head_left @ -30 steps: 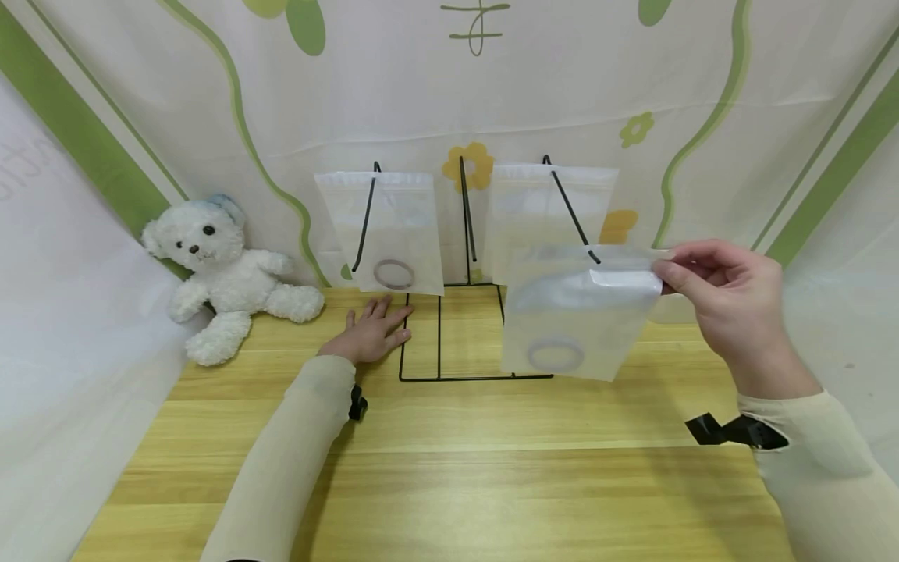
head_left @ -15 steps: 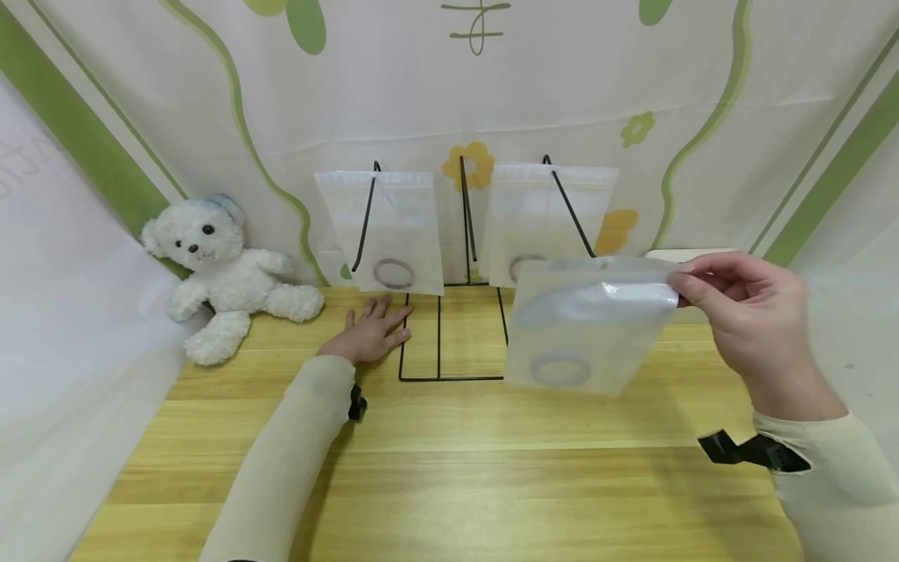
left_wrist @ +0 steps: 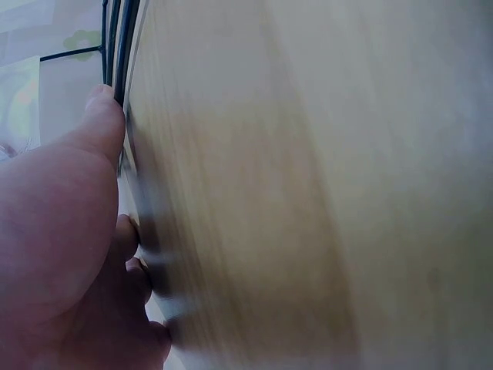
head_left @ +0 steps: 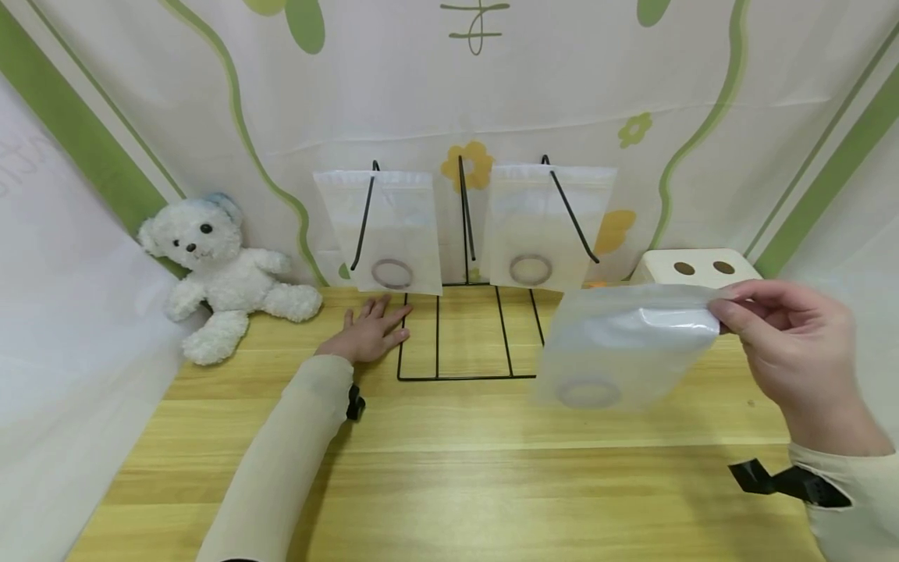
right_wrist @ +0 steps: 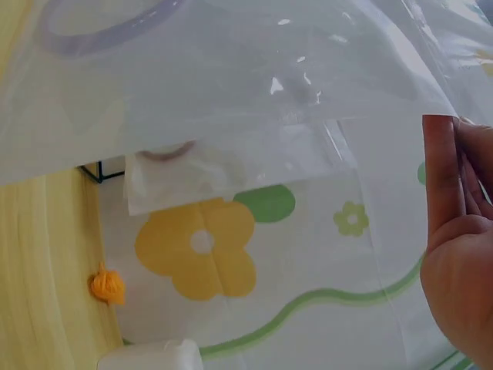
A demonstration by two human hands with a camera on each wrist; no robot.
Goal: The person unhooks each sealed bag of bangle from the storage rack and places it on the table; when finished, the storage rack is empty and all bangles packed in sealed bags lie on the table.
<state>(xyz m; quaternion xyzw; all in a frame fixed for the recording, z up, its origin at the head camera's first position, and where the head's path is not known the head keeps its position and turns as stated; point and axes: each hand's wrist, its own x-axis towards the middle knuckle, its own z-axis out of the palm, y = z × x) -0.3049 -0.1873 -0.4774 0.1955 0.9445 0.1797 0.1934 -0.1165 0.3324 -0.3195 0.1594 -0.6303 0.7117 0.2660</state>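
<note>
My right hand (head_left: 801, 343) pinches the top right corner of a translucent zip bag (head_left: 618, 336) between thumb and fingers. A pale purple ring (right_wrist: 115, 31) shows inside this bag, which hangs tilted over the table in front of a black wire display rack (head_left: 470, 378). Two similar zip bags hang from the rack's outer hooks: a left bag (head_left: 403, 226) and a right bag (head_left: 513, 222), each with a ring inside. The middle hook (head_left: 466, 211) carries no bag. Palm down on the table, my left hand (head_left: 365, 337) has spread fingers at the left side of the rack's base.
A white teddy bear (head_left: 228, 273) sits at the back left. At the back right stands a white box (head_left: 695, 269) with two brown ovals on top. A small orange object (right_wrist: 108, 285) lies near the patterned curtain (head_left: 393, 86) behind the wooden table (head_left: 456, 492).
My right hand has moved right, down and toward me with the bag, away from the right hook. The right hanging bag and the white box now show more. My left hand has stayed put.
</note>
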